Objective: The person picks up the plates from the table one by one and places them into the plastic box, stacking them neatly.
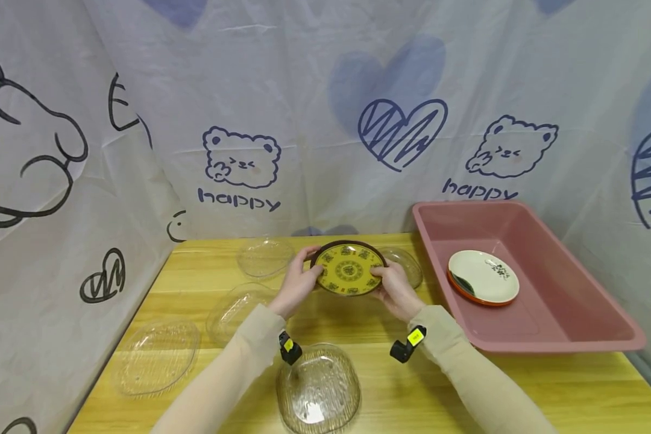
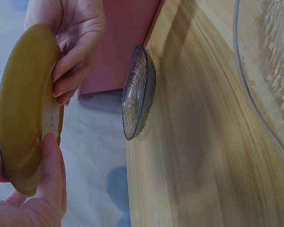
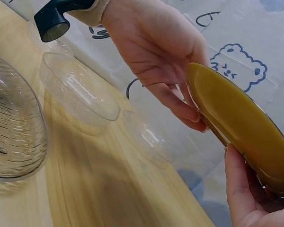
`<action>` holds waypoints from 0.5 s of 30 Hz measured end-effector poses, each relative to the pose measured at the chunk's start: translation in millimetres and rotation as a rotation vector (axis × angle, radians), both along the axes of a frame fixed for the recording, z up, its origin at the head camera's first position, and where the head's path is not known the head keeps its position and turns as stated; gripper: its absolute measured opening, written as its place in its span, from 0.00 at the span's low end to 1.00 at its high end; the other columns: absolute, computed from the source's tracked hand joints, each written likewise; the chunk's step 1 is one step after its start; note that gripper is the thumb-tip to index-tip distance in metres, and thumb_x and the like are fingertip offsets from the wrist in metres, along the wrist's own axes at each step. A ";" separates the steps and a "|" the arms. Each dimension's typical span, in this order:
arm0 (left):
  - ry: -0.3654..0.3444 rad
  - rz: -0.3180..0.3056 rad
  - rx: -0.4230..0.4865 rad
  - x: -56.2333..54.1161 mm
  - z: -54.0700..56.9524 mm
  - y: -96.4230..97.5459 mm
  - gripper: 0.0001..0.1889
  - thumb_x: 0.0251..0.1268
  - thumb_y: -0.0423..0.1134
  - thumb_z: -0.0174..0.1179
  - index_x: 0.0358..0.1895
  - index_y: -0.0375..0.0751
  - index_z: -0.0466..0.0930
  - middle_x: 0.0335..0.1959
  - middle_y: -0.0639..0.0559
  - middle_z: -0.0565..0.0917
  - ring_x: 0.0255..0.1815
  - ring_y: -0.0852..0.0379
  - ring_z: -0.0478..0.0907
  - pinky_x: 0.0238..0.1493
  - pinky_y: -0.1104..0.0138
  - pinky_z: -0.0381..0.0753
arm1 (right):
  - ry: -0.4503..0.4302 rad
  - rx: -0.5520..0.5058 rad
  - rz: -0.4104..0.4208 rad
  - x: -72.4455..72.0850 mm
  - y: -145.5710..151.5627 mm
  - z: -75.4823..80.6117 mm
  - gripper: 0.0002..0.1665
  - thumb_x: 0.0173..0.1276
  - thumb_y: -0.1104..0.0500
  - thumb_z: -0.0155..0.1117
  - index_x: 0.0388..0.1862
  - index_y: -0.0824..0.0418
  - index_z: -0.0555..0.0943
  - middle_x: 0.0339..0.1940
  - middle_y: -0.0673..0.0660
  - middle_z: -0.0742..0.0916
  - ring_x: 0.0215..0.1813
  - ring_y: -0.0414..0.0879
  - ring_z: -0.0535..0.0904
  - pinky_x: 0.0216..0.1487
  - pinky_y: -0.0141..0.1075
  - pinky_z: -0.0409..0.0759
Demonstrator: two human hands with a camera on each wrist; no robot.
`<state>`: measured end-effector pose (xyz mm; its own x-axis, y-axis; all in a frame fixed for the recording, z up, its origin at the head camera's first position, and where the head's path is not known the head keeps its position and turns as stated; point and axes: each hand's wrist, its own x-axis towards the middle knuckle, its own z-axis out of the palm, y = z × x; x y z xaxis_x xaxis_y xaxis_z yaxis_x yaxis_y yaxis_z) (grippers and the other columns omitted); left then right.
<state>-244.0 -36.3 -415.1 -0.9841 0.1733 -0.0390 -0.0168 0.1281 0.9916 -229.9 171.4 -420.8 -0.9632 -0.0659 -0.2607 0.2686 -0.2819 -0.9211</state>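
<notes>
A yellow patterned plate (image 1: 349, 269) with a dark rim is held up over the table between both hands. My left hand (image 1: 297, 283) grips its left edge, thumb on the upper face. At the opposite edge my right hand (image 1: 396, 288) pinches the plate, thumb likewise on top. The wrist views show the plate's plain underside (image 2: 26, 104), with fingertips of both hands against it. Just behind the right hand lies a clear ribbed dish (image 1: 405, 265). Below the plate, near the front, sits a clear square dish (image 1: 319, 389).
On the right stands a pink tub (image 1: 564, 295) containing a white plate (image 1: 483, 276) stacked on an orange-edged one. Several clear dishes lie on the left of the wooden table (image 1: 380, 367), including one at the front left (image 1: 157, 357). A printed cloth (image 1: 314, 120) hangs behind.
</notes>
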 end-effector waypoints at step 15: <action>0.212 0.084 -0.013 2.4 5.9 18.1 0.21 0.74 0.33 0.47 0.68 0.37 0.69 0.66 0.36 0.72 0.56 0.39 0.80 0.57 0.54 0.86 | 0.009 -0.008 -0.064 -6.5 38.7 24.9 0.31 0.80 0.64 0.43 0.79 0.64 0.56 0.45 0.51 0.81 0.42 0.37 0.83 0.44 0.30 0.86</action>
